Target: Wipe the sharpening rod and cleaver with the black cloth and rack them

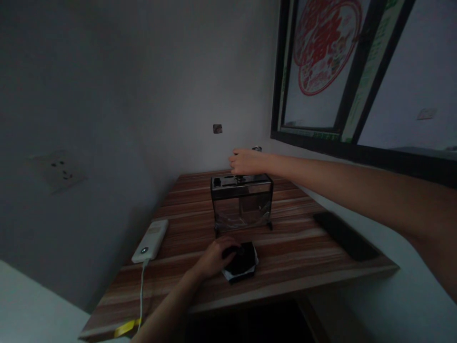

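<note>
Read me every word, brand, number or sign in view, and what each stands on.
No text can be read with certainty.
Red round window decal: large red characters, too blurred.
Green print on the pale window-frame strips: too small.
White rectangular device: faint markings, unreadable.
Black-framed clear box: no lettering discernible.

Shop-like room — 1 round red decal (pixel 326 50), table (pixel 293 245).

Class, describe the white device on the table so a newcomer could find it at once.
Start with the striped wooden table and follow its left edge past the yellow object. There lies a flat white device. Its pale colour and the white cable at its near end distinguish it from the dark slab opposite.
</note>
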Demonstrator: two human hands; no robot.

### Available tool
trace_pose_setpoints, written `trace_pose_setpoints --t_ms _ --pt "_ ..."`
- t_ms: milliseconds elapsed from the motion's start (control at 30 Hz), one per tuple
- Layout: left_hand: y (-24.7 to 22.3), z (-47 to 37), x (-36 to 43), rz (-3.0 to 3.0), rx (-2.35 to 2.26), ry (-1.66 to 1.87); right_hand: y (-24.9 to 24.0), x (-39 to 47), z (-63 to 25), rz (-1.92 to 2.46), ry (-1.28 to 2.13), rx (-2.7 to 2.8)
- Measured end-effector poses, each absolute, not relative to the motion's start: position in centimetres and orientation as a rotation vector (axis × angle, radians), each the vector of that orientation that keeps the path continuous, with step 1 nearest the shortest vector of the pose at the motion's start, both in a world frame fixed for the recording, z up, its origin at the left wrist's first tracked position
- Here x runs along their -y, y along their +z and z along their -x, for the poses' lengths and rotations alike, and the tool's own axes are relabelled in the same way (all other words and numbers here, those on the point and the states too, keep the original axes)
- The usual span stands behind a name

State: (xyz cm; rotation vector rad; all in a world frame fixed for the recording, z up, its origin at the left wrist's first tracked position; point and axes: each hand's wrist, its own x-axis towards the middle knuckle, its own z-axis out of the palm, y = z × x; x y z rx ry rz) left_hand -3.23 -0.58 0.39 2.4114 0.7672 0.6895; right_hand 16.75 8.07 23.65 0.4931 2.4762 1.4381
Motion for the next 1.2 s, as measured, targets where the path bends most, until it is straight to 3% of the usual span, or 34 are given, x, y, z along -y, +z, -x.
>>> trace_pose_setpoints --t_ms 600,933,1067,1200 --pt "0.5 3.3 0.6 -2.401 -0.827 0.714 24.4 -7.2 -16.9 -0.418 1.548 -2.508" --pt "0.4 4.3 -0.4 -2.383 -0.974 0.817 26.7 -0.3 -16.9 -0.497 1.697 -2.646" --pt "0.5 4.7 -0.5 -2.368 -1.023 0.864 25.2 3.9 -17.6 -0.632 1.528 -2.878" --pt "0.7 4.9 -0.5 -2.343 -1.07 0.846 19.7 6.6 -18.7 -0.791 1.159 -3.046"
